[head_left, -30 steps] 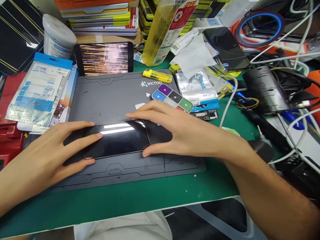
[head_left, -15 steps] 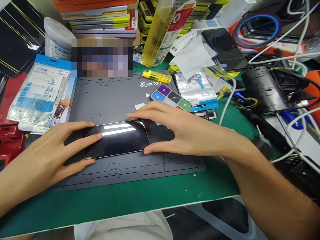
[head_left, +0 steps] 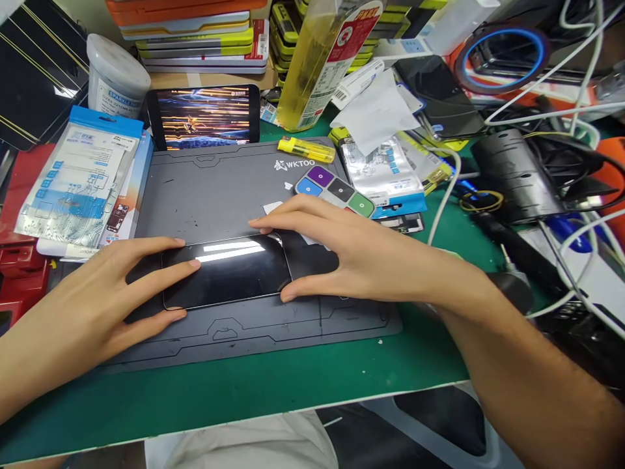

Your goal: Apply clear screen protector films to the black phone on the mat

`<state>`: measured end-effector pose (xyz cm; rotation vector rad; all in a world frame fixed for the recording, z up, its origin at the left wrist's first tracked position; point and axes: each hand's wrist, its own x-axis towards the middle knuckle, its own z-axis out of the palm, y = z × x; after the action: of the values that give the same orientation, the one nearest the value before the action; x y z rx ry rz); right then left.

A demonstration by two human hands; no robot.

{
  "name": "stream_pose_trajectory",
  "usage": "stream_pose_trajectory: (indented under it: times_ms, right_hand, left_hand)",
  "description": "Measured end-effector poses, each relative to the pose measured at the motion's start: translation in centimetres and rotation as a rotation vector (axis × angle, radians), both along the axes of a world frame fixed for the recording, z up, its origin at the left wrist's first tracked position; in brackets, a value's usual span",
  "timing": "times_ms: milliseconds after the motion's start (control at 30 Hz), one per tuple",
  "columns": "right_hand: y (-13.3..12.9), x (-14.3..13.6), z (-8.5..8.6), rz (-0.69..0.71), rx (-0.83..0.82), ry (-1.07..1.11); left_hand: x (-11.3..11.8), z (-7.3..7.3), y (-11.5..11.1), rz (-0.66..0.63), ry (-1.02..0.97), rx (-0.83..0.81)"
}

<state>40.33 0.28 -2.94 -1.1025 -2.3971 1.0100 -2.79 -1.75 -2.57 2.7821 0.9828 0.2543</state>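
A phone with a dark, glossy screen [head_left: 234, 277] lies face up on the grey mat [head_left: 195, 195], its long side running left to right. My left hand [head_left: 105, 293] grips its left end, with the thumb on the near edge, one finger at the far edge and another resting on the glass. At the other end, my right hand [head_left: 332, 251] holds the phone between the thumb at the near corner and fingertips around the far corner. White light stripes reflect in the screen.
Behind the mat a lit phone [head_left: 209, 117] leans upright beside a yellow bottle [head_left: 312, 71]. A yellow lighter [head_left: 306, 150] and a colored-button pad [head_left: 319, 184] lie near the mat's back right. Silver packets [head_left: 73, 182] sit left; cables and a tape roll [head_left: 502, 58] lie right.
The area at the back that was pixelated now shows the lit phone screen. Both hands and the held phone stay in nearly the same place.
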Motion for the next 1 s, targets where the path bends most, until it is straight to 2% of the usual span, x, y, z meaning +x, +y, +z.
stream_pose_trajectory:
  times_ms: [1000]
  right_hand:
    - [0.06,0.28,0.21,0.015,-0.019,0.034]
  left_hand:
    - [-0.17,-0.5,0.31,0.022,-0.052,-0.03]
